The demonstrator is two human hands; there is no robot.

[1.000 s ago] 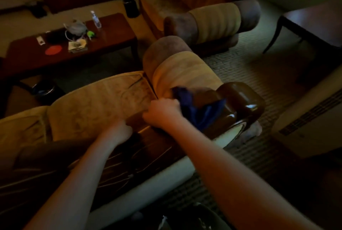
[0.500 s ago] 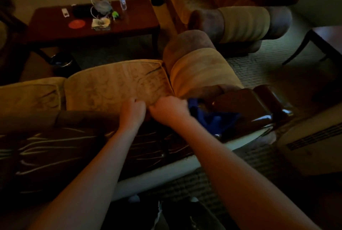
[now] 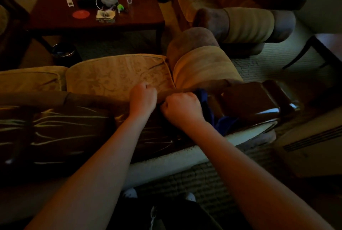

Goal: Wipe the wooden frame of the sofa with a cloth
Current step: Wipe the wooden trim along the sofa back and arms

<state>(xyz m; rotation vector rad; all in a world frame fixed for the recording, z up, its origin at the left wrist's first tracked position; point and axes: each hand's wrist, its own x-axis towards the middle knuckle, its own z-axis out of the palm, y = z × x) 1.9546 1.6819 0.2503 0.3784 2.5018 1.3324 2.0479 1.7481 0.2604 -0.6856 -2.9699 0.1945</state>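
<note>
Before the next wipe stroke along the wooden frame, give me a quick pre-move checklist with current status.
1. Blue cloth held by right hand: ok.
2. Cloth lying on the wooden frame: ok.
3. Left hand clear of the cloth: ok; it is fisted at the cushion edge.
4. Left hand holding anything: cannot tell.
5. Frame to the left free of objects: ok.
6. Dust left on frame: cannot tell, too dark.

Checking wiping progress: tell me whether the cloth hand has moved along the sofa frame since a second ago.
Yes. The right hand with the blue cloth has slid left along the wooden frame, away from its glossy corner, closer to the left hand.
</note>
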